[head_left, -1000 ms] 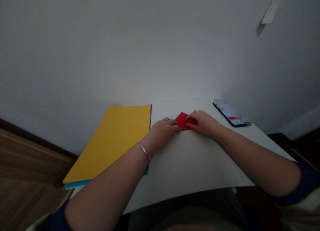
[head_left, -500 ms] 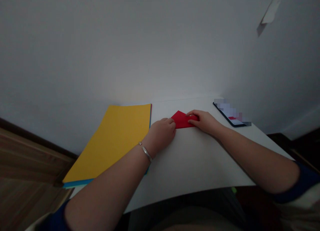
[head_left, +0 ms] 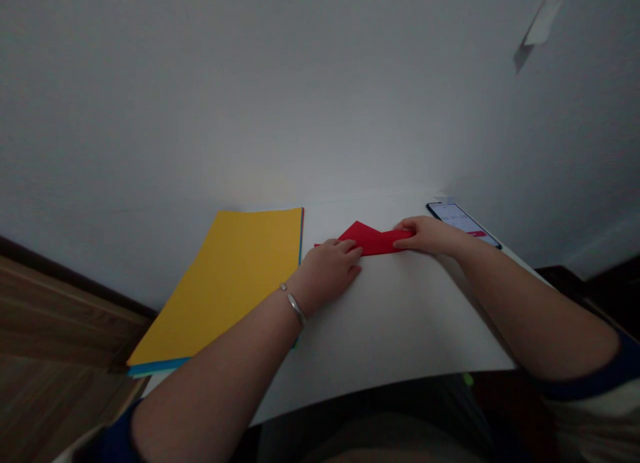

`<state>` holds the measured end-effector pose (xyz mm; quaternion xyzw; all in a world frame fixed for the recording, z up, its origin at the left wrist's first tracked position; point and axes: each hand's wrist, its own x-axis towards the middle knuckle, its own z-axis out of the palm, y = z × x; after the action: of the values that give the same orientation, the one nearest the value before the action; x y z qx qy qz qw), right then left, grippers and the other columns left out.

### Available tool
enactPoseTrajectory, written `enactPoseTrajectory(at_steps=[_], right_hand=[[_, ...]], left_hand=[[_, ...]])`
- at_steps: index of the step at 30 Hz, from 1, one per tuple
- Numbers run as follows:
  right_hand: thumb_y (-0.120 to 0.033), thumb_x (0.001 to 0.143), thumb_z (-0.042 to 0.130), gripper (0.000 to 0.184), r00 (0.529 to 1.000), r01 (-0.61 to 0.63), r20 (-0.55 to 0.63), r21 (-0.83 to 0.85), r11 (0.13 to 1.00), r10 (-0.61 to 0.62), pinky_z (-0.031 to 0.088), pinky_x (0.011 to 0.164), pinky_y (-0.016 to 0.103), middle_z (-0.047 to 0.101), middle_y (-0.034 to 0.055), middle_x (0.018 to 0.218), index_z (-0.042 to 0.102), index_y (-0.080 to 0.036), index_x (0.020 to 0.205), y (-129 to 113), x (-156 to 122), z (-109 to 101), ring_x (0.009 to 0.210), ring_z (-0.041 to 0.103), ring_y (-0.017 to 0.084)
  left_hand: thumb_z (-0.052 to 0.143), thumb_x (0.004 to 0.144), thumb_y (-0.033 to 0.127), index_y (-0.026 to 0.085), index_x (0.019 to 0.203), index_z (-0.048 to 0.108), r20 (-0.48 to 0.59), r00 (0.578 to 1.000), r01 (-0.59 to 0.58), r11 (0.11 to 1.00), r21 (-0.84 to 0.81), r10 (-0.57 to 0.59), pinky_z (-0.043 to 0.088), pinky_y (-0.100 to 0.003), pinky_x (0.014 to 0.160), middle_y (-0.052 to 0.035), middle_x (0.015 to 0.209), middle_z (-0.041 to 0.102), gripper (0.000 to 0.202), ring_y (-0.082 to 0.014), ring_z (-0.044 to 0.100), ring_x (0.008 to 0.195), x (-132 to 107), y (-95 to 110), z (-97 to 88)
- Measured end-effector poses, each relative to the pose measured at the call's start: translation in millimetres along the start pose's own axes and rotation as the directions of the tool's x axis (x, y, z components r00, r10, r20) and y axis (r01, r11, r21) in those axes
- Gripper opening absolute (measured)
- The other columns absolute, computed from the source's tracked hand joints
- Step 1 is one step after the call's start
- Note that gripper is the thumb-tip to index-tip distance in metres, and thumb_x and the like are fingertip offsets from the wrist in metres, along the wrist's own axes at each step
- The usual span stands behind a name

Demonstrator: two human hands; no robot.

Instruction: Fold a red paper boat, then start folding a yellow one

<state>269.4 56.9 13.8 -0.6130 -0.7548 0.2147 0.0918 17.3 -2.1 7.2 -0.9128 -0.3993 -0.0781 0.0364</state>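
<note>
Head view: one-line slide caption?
Left hand pins, right hand pinches folded red paper on white table; yellow stack and phone nearby.

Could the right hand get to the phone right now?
Probably yes. The phone lies just beyond the right hand on the table, with nothing between them, though that hand is holding the red paper.

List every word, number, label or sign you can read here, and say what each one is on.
Nothing here can be read.
On the phone screen: faint rows of text and a red bar, too small and blurred to read.
On the red paper, yellow paper stack, bracelet and strip on the wall: no print shows.
</note>
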Motion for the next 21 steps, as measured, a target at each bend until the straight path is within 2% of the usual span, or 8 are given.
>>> enactPoseTrajectory(at_steps=[5, 11, 14, 18, 21], right_hand=[[-0.037, 0.074, 0.068, 0.026, 0.998, -0.047, 0.055, 0.037, 0.998, 0.045, 0.045, 0.056, 0.028, 0.074, 0.0047, 0.081, 0.070, -0.022, 0.095, 9, 1, -3, 0.070, 0.065, 0.020], [-0.035, 0.072, 0.069, 0.031, 0.987, -0.117, 0.122, 0.104, 0.988, 0.104, 0.042, 0.048, 0.027, 0.068, 0.0012, 0.064, 0.064, -0.020, 0.099, 19, 4, -3, 0.052, 0.058, 0.015], [-0.035, 0.073, 0.069, 0.025, 0.982, -0.138, 0.145, 0.099, 0.985, 0.123, 0.041, 0.048, 0.027, 0.066, 0.0008, 0.062, 0.064, -0.020, 0.093, 19, 3, -4, 0.050, 0.056, 0.014], [-0.038, 0.073, 0.069, 0.019, 0.985, -0.135, 0.105, -0.028, 0.990, 0.137, 0.038, 0.049, 0.026, 0.066, 0.0008, 0.062, 0.063, -0.021, 0.077, 19, 3, -6, 0.053, 0.056, 0.014], [-0.032, 0.072, 0.068, 0.014, 0.985, -0.132, 0.104, -0.050, 0.990, 0.137, 0.038, 0.051, 0.026, 0.065, -0.0002, 0.063, 0.060, -0.021, 0.071, 21, 5, -6, 0.055, 0.056, 0.014]], left_hand=[[0.045, 0.095, 0.033, 0.017, 0.126, 0.058, 0.020, 1.000, 0.001, 1.000, -0.002, -0.001, 0.044, -0.040, 0.097, -0.0107, 0.129, 0.060, 0.037, -0.0264, 0.055, 0.115, -1, 0, -0.7], [0.043, 0.097, 0.036, 0.018, 0.132, 0.055, 0.027, 1.000, -0.006, 1.000, -0.008, 0.007, 0.045, -0.041, 0.097, -0.0099, 0.132, 0.059, 0.042, -0.0269, 0.054, 0.115, -2, -2, -0.7], [0.042, 0.097, 0.037, 0.018, 0.132, 0.055, 0.033, 0.999, -0.007, 1.000, 0.000, 0.007, 0.045, -0.040, 0.096, -0.0092, 0.132, 0.059, 0.042, -0.0270, 0.054, 0.115, -2, -3, 0.2], [0.042, 0.097, 0.038, 0.020, 0.133, 0.055, 0.018, 1.000, -0.013, 1.000, 0.016, 0.013, 0.045, -0.040, 0.096, -0.0084, 0.131, 0.059, 0.042, -0.0263, 0.053, 0.115, -2, -5, 2.5], [0.041, 0.097, 0.038, 0.023, 0.135, 0.052, 0.024, 1.000, -0.011, 0.999, 0.032, 0.010, 0.046, -0.040, 0.094, -0.0077, 0.132, 0.058, 0.043, -0.0262, 0.053, 0.115, -3, -5, 3.2]])
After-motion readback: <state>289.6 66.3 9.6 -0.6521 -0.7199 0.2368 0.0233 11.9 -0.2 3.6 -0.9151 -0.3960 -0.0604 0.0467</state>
